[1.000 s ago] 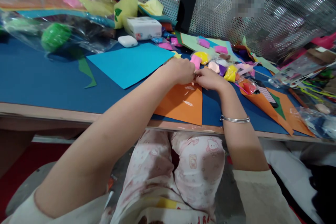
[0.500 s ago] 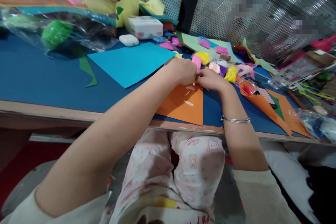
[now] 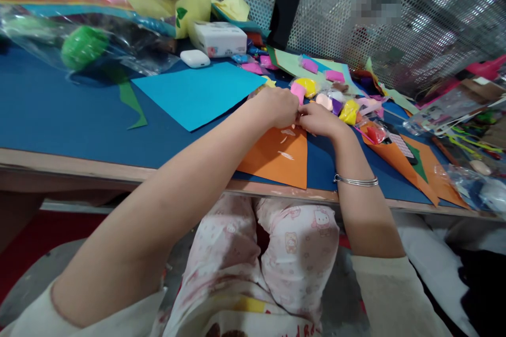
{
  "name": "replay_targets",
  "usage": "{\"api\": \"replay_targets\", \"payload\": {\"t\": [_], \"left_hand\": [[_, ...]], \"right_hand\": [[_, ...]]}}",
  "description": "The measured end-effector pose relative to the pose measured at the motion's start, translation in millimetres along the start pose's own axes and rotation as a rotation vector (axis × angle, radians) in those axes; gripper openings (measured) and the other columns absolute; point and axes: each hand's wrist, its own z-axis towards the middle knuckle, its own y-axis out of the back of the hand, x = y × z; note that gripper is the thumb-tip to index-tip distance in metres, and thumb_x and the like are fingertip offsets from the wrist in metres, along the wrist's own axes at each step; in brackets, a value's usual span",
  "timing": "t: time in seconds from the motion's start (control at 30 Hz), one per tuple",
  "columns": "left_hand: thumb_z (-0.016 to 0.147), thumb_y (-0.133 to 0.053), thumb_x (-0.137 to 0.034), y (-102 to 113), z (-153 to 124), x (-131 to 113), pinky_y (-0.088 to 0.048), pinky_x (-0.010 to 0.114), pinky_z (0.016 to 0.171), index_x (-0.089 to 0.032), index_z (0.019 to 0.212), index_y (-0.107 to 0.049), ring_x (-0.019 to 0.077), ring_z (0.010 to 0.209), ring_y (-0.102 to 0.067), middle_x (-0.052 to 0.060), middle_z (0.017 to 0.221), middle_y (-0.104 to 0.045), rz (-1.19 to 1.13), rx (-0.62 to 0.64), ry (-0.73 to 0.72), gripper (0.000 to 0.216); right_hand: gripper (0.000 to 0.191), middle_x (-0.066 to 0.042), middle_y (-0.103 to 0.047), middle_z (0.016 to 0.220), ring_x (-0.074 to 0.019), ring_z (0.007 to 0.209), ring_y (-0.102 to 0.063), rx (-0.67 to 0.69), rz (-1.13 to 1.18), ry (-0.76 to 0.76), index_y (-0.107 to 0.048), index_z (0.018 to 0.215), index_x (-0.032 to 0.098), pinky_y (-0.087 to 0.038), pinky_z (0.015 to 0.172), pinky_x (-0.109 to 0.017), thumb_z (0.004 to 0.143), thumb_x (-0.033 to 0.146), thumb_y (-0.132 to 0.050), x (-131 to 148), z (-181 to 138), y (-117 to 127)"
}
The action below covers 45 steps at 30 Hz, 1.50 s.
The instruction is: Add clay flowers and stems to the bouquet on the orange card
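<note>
My left hand [image 3: 281, 108] and my right hand [image 3: 319, 118] meet over the far edge of an orange sheet [image 3: 272, 160], fingertips touching. Both have curled, closed fingers, and whatever is pinched between them is too small and hidden to make out. White marks or thin white pieces [image 3: 285, 155] show on the orange sheet, which my left forearm partly covers. Just beyond the fingertips lie a pink packet [image 3: 298, 92] and a yellow round lump in clear wrap [image 3: 307, 86]. A bright blue sheet [image 3: 201, 92] lies left of my left hand.
A white earphone case [image 3: 195, 58] and a tissue pack [image 3: 221, 39] stand behind the blue sheet. A black phone [image 3: 284, 13] leans on the perforated metal screen [image 3: 328, 5]. Small coloured packets, a yellow one [image 3: 349, 112] among them, and folded orange paper [image 3: 407, 163] lie to the right.
Both hands stay together over the orange sheet with almost no movement. The whole view has shifted very slightly.
</note>
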Motion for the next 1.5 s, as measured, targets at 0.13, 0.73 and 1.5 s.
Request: {"api": "replay_targets", "payload": {"t": [0.13, 0.73, 1.5], "left_hand": [[0.092, -0.041, -0.023, -0.8, -0.3, -0.7, -0.046, 0.038, 0.091, -0.011, 0.131, -0.058, 0.0338, 0.114, -0.060, 0.019, 0.118, -0.066, -0.015, -0.006, 0.013, 0.044], [0.089, -0.051, -0.024, -2.7, 2.3, 0.0, -0.048, 0.040, 0.089, -0.013, 0.131, -0.060, 0.0352, 0.110, -0.061, 0.019, 0.119, -0.066, -0.050, -0.020, 0.018, 0.045], [0.090, -0.038, -0.024, -1.0, 1.6, 3.4, -0.046, 0.038, 0.089, -0.014, 0.124, -0.063, 0.0321, 0.111, -0.060, 0.015, 0.107, -0.068, 0.002, -0.012, -0.040, 0.044]], "right_hand": [[0.010, 0.001, -0.054, 0.052, -0.0129, 0.048, -0.052, -0.011, 0.010, -0.008, -0.058, 0.068, 0.017, -0.038, 0.051, -0.023, 0.077, 0.017, -0.053, 0.3, 0.1, -0.7], [0.010, 0.000, -0.056, 0.055, -0.0120, 0.047, -0.052, -0.021, -0.005, -0.011, -0.058, 0.070, 0.016, -0.036, 0.050, -0.023, 0.078, 0.016, -0.052, -3.1, 2.2, -2.2], [0.013, -0.001, -0.055, 0.054, -0.0136, 0.049, -0.052, -0.002, -0.015, -0.003, -0.057, 0.068, 0.017, -0.038, 0.052, -0.024, 0.078, 0.016, -0.050, 0.5, -0.3, -0.8]]}}
